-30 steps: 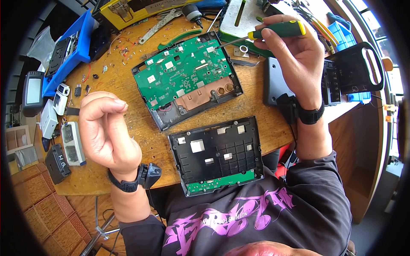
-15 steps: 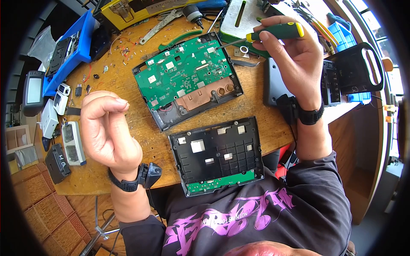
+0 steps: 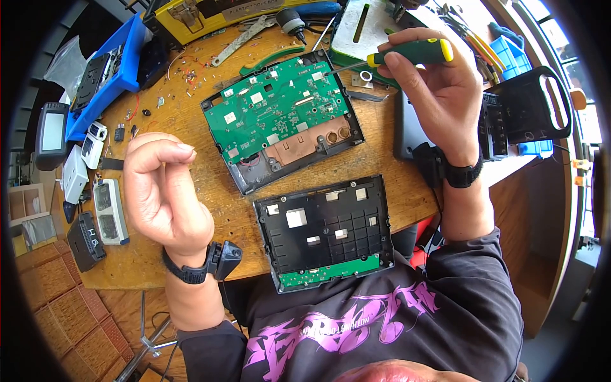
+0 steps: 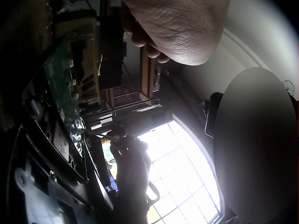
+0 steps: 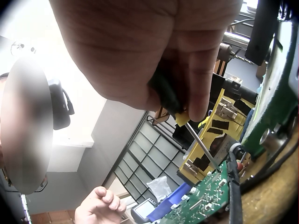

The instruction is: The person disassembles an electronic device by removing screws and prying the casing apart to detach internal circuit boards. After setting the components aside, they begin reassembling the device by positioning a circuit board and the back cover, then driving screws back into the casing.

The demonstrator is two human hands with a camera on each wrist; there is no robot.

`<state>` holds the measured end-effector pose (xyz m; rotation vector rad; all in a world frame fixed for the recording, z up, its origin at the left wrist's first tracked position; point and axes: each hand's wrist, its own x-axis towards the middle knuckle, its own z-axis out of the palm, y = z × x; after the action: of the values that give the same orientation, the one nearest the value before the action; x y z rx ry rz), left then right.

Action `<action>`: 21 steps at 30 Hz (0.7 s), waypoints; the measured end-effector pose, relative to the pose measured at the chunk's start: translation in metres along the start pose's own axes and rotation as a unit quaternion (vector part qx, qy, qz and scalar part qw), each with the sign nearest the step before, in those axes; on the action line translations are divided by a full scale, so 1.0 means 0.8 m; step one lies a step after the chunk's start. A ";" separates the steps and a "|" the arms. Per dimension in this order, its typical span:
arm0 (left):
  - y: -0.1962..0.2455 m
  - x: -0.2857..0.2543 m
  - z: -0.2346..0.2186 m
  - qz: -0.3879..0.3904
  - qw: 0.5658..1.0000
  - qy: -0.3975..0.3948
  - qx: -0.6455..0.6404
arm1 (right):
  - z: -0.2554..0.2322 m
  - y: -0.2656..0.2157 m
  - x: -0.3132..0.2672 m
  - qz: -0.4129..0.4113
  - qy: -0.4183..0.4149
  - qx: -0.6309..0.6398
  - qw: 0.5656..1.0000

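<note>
My right hand (image 3: 442, 92) grips a green and yellow screwdriver (image 3: 414, 52), its shaft reaching the upper right part of a green circuit board (image 3: 280, 108). That board sits in a dark housing with a copper-coloured plate at its lower side. In the right wrist view the shaft (image 5: 202, 145) slants down to the board's edge (image 5: 205, 196). Left of the housing, my left hand (image 3: 167, 197) is raised with loosely curled fingers, holding nothing visible and apart from the board. A black cover (image 3: 324, 232) with square openings and a green strip lies nearest my body.
A blue bin (image 3: 121, 70) and several small devices stand at the left. At the back are a yellow toolbox (image 3: 210, 16), a metal strip (image 3: 242, 41) and a green-handled tool (image 3: 273, 58). Black cases (image 3: 528, 105) stand beyond my right hand; scraps lie behind the board.
The board, cover and bench items appear shifted slightly right in the head view. My right hand keeps its grip on the screwdriver at the same board corner; my left hand's pose is nearly the same.
</note>
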<state>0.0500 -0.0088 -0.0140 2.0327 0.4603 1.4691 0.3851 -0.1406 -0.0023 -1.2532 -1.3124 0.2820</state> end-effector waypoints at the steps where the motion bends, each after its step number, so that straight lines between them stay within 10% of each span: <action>1: 0.000 0.000 0.000 -0.002 1.000 0.001 0.002 | 0.000 -0.002 0.000 -0.003 -0.004 -0.021 1.000; 21: -0.010 -0.004 0.008 -0.026 0.999 -0.043 0.003 | 0.021 -0.015 0.003 -0.032 0.020 -0.037 0.999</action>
<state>0.0555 -0.0061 -0.0225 2.0635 0.4796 1.3453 0.3667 -0.1351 0.0045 -1.2714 -1.3353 0.1631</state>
